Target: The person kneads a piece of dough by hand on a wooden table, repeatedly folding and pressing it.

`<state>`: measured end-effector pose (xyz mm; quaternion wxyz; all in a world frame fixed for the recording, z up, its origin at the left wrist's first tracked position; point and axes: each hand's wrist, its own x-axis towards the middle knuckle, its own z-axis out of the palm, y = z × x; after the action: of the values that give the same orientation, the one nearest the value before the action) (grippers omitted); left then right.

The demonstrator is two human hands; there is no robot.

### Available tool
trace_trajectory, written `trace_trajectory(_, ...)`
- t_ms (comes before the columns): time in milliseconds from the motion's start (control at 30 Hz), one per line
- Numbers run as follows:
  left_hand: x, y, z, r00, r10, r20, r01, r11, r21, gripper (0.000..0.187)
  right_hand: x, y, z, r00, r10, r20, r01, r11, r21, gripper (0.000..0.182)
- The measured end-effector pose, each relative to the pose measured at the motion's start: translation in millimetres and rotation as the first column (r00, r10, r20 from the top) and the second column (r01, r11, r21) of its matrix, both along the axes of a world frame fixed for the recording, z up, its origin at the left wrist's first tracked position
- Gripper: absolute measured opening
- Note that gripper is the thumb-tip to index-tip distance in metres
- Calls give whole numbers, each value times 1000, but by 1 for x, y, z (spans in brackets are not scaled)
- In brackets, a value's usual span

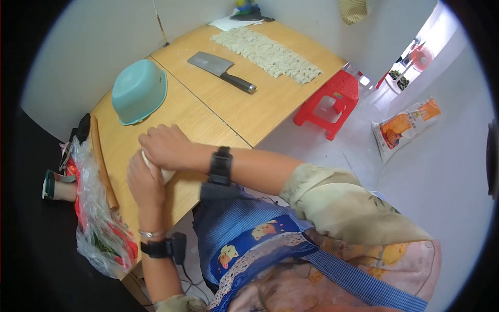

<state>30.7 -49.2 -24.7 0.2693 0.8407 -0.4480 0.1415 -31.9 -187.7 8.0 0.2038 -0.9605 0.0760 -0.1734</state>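
Note:
A lump of white dough [167,176] lies on the wooden table near its front edge, mostly hidden under my hands. My left hand [144,179] is wrapped around its left side, fingers curled over it. From the right, my right hand [167,146] presses on the dough close against the left one, its fingers bent. Beyond them a turquoise basin [136,93] rests upside down or tipped on the table. A cleaver [218,68] with a black handle lies flat farther off.
Rows of small pale dough pieces [267,54] cover the far table edge. A rolling pin [102,164], plastic bags [99,229] and a cup [58,186] are at the left. A red stool [332,99] and a flour-like bag [405,127] stand right of the table.

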Motion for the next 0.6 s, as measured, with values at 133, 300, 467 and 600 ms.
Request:
trace_trajectory(133, 69, -19, -4, 999, -28, 37, 29, 999, -36, 43, 47, -15, 4, 996, -83, -11, 84, 977, 198, 28)
trace_trajectory(300, 98, -29, 0, 990, 136, -48, -132, 988, 74, 43, 58, -16, 14, 985, -147, -96, 153, 986, 60, 43)
trace_trajectory(467, 85, -10, -17, 988, -27, -151, 36, 998, 60, 40, 31, -13, 7, 987, -65, -148, 80, 992, 96, 42)
trace_trajectory(600, 38, 10, -9, 952, -278, -129, 254, 951, -178, 36, -3, 1, -15, 996, 2, 85, -7, 999, 51, 35)
